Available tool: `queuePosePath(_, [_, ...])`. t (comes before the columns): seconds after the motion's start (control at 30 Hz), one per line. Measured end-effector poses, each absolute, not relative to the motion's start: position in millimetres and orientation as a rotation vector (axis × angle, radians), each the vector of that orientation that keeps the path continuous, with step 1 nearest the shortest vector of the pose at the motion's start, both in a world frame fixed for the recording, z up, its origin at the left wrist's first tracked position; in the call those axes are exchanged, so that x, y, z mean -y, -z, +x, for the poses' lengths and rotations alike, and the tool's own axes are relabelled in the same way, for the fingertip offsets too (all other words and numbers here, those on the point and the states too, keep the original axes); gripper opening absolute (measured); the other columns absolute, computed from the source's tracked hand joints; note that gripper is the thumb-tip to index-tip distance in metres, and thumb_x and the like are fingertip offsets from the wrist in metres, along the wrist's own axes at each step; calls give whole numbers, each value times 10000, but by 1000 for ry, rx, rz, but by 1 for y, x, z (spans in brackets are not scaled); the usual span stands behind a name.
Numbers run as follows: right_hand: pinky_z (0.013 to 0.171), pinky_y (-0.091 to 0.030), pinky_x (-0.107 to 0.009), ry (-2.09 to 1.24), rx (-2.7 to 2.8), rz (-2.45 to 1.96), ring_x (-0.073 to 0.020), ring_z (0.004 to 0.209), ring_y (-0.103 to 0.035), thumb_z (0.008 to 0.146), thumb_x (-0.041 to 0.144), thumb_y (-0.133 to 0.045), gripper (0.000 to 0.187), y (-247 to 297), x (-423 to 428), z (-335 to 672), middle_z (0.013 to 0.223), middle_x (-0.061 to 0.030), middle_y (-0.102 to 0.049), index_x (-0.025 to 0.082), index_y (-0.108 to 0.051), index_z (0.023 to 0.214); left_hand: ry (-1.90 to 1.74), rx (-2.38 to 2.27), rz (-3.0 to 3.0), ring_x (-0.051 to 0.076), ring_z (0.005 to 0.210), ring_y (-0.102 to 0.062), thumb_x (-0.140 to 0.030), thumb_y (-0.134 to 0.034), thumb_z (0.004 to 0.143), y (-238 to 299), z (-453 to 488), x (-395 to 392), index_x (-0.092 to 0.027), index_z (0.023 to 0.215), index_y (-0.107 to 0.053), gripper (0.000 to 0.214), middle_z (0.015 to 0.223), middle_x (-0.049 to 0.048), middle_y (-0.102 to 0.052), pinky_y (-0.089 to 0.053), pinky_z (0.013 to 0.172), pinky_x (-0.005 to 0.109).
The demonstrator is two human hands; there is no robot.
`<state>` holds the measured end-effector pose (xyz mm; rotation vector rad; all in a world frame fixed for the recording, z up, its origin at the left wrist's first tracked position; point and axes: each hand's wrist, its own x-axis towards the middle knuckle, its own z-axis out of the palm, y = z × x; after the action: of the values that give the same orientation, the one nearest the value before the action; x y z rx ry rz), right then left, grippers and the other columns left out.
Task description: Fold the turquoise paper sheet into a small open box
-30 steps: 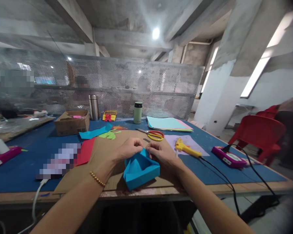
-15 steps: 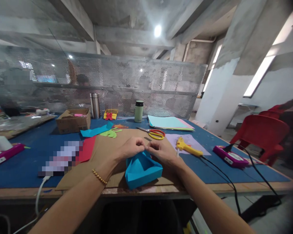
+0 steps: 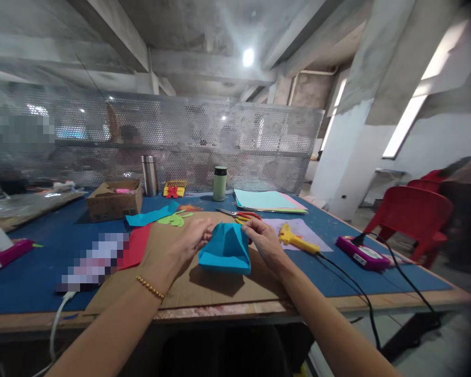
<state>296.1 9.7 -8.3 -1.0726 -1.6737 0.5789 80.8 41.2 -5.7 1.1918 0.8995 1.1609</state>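
Observation:
A blue folded paper box [image 3: 224, 254] is held up above the brown cardboard sheet [image 3: 168, 283], and its shadow falls on the sheet. My right hand [image 3: 262, 236] pinches the upper right edge of the paper between thumb and fingers. At the upper left edge, my left hand [image 3: 196, 238] has curled fingers closed against the paper; its fingertips are partly hidden. Behind the right hand lie scissors [image 3: 248, 215] with red and yellow handles. To the right, a yellow hot glue gun [image 3: 298, 240] rests on lilac paper [image 3: 324, 242].
Left of the cardboard are red paper [image 3: 135, 248], a blurred-out device with a white cable, a blue paper strip [image 3: 151, 214] and green cut pieces [image 3: 175, 219]. Farther back stand a cardboard box [image 3: 113, 201], a steel flask [image 3: 149, 175] and a green bottle [image 3: 220, 184]. A purple power strip [image 3: 363, 254] lies right.
The paper box has been raised and tipped, so its folded side faces me more. My hands have moved apart, from together at its top to either side. The view has shifted slightly.

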Motion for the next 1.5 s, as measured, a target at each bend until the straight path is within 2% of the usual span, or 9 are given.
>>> queuePosePath(0.13, [605, -442, -259, -533, 1681, -1089, -144, 633, -545, 888, 423, -572, 258, 10, -10, 296, 655, 20, -573, 221, -564, 728, -1131, -890, 1265, 108, 497, -531, -402, -872, 571, 4, 85, -32, -132, 689, -625, 384, 571, -10, -605, -413, 503, 223])
queuePosePath(0.37, [480, -404, -247, -543, 1690, -1179, -135, 490, -515, 878, 504, -540, 339, 18, -20, 296, 538, 24, -561, 224, -547, 686, -1226, -962, 1307, 81, 481, -454, -274, -849, 524, 1, 82, -33, -136, 632, -631, 280, 516, -51, -561, -338, 479, 202])
queuePosePath(0.63, [489, -410, -249, -503, 1694, -1243, -145, 511, -541, 841, 468, -558, 304, 19, -23, 302, 537, 20, -584, 219, -571, 667, -1187, -962, 1290, 96, 506, -501, -227, -769, 608, 6, 86, -33, -137, 695, -652, 171, 564, -28, -603, -385, 503, 210])
queuePosePath(0.83, [510, -396, -255, -511, 1743, -1245, -145, 526, -526, 819, 462, -554, 304, 17, -30, 307, 527, 25, -570, 205, -570, 659, -1170, -967, 1289, 73, 482, -466, -109, -685, 663, 7, 89, -36, -123, 690, -666, 36, 552, -31, -573, -351, 483, 196])
queuePosePath(1.0, [527, -405, -264, -557, 1737, -1301, -155, 545, -531, 807, 502, -560, 340, 18, -35, 309, 542, 15, -590, 201, -580, 648, -1196, -989, 1271, 68, 486, -461, -15, -620, 661, 3, 90, -36, -121, 735, -656, 134, 556, -41, -558, -335, 471, 185])
queuePosePath(1.17, [543, -399, -278, -507, 1761, -1299, -166, 559, -522, 771, 550, -556, 384, 16, -35, 309, 552, 8, -583, 206, -580, 603, -1284, -991, 1289, 64, 488, -427, 48, -629, 623, 0, 89, -35, -156, 863, -627, 315, 523, -97, -464, -294, 472, 171])
queuePosePath(1.33, [534, -383, -269, -437, 1797, -1312, -157, 552, -510, 805, 492, -511, 357, 16, -31, 308, 549, 14, -570, 211, -535, 586, -1280, -963, 1301, 75, 554, -489, 37, -633, 618, -4, 89, -29, -148, 700, -596, 205, 590, -55, -540, -355, 520, 178])
queuePosePath(1.5, [529, -379, -259, -441, 1789, -1334, -150, 550, -506, 818, 476, -515, 338, 19, -32, 309, 540, 21, -558, 208, -533, 614, -1236, -972, 1272, 91, 560, -517, 28, -548, 643, -5, 92, -26, -138, 664, -633, 187, 613, -21, -591, -388, 532, 199])
